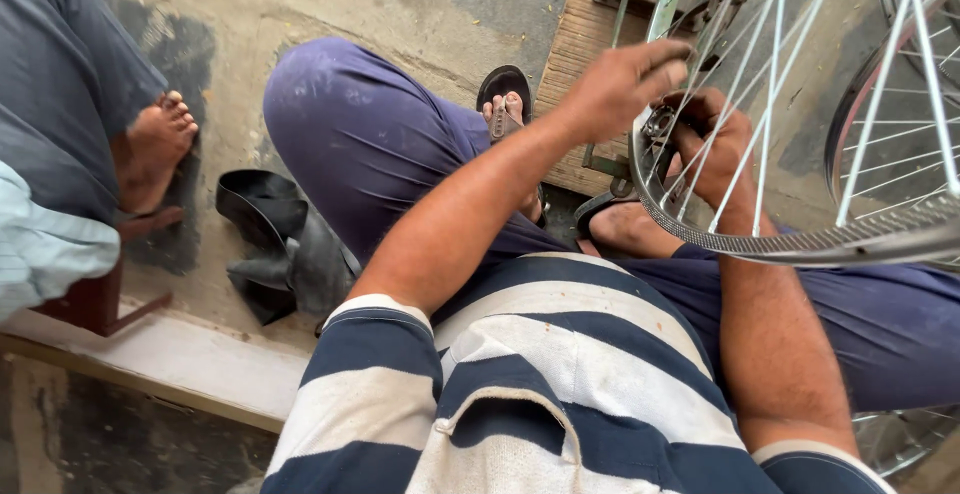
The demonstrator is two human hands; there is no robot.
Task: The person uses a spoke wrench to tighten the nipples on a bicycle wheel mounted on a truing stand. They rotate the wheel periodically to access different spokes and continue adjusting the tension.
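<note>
Bicycle wheel (800,239), bare of tyre, stands across the person's lap in the head view, its spokes fanning up from the rim. The left hand (620,84) hovers over the rim's near edge, fingers loosely spread, holding nothing. The right hand (715,144) reaches between the spokes, curled shut around the hub (662,122). A black inner tube (275,244) lies well left.

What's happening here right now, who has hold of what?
A seated person in a striped shirt works on a silver spoked bicycle wheel. The left hand rests on the rim's upper edge, while the right hand reaches between the spokes near the hub. A black rubber inner tube lies on the concrete floor. Another person's bare foot is at left.
</note>
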